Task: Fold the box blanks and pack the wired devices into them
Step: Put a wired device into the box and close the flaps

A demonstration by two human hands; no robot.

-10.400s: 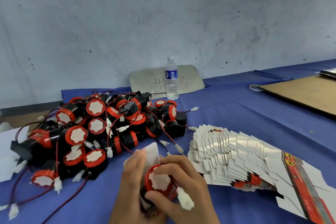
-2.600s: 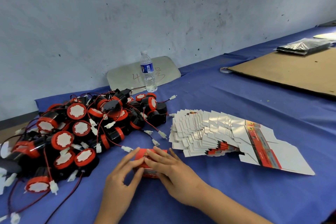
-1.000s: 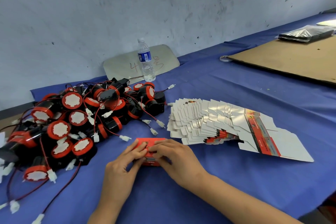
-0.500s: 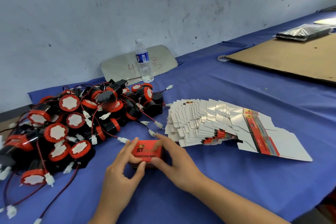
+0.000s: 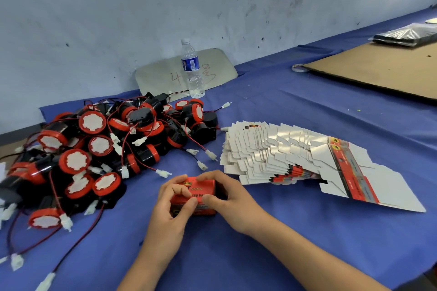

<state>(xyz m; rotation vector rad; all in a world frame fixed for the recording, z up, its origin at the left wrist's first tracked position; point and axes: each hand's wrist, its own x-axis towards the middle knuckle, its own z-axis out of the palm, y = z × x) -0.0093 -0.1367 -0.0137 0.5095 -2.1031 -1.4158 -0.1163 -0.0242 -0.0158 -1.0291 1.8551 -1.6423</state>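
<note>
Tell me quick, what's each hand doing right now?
Left hand: gripping the red box.
Right hand: gripping the same box.

Left hand (image 5: 173,205) and right hand (image 5: 228,198) meet, fingers curled; both forearms reach forward.

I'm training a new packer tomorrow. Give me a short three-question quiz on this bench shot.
1. True or false: both the left hand and the right hand hold the red box.
2. The fanned stack of box blanks lies on which side of the red box: A) the person's left, B) the person's right, C) behind the water bottle?
3. Fill in: the pile of wired devices lies on a ____ cloth.

Key: 1 true; 2 B; 3 blue.
</note>
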